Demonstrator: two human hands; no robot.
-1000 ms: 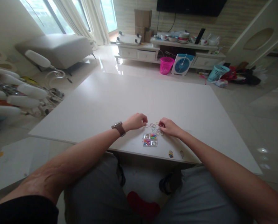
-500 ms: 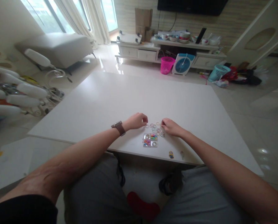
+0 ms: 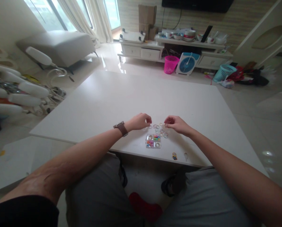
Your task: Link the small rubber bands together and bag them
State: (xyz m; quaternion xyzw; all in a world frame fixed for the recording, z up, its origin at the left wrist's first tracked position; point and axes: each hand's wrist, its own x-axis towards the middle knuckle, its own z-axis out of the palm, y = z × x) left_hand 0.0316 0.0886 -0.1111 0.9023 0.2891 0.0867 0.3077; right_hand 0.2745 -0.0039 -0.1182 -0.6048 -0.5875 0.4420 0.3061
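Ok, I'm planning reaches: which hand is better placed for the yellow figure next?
Right, I think: the right hand is almost directly beyond the yellow figure; the left hand is farther.

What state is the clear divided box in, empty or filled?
Filled, at least partly: the clear divided box shows colorful small pieces and round metallic items in its compartments.

Television (image 3: 197, 4), one o'clock: top cut off. Sleeve (image 3: 25, 210), eight o'clock: cropped. Box (image 3: 153, 141), five o'clock: we find its pieces (image 3: 150, 143) too small to name. Right hand (image 3: 178, 125): we cannot tell what its fingertips hold, if anything. Left hand (image 3: 139, 121): we cannot tell whether it touches a ring (image 3: 150, 127).
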